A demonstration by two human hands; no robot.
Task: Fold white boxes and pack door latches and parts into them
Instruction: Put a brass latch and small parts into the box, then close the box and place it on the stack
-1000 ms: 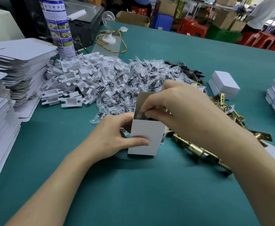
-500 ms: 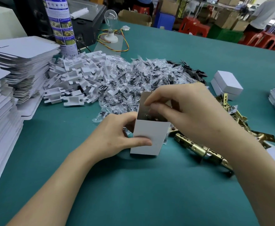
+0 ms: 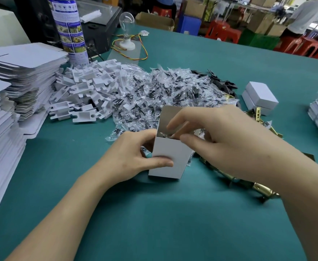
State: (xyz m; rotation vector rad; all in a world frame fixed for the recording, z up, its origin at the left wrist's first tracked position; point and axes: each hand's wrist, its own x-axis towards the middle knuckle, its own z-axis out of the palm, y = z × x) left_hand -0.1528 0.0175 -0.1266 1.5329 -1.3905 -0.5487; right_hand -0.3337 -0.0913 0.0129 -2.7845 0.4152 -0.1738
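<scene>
A white box stands upright on the green table, its top flap raised at the back. My left hand grips it, thumb across the front face and fingers round the left side. My right hand hovers over the open mouth, fingertips dipping inside and thumb by the front rim. Something shiny, like a clear bag of screws, shows inside the box. Brass door latches lie to the right, partly hidden by my right forearm.
Behind the box lie a heap of clear screw bags and a heap of white plastic inserts. Stacks of flat box blanks fill the left edge. Two closed white boxes sit at the right. A spray can and a bulb stand at the back.
My right fingers have lifted a little out of the box mouth, with the index finger now raised. The left hand and the box have stayed where they were.
</scene>
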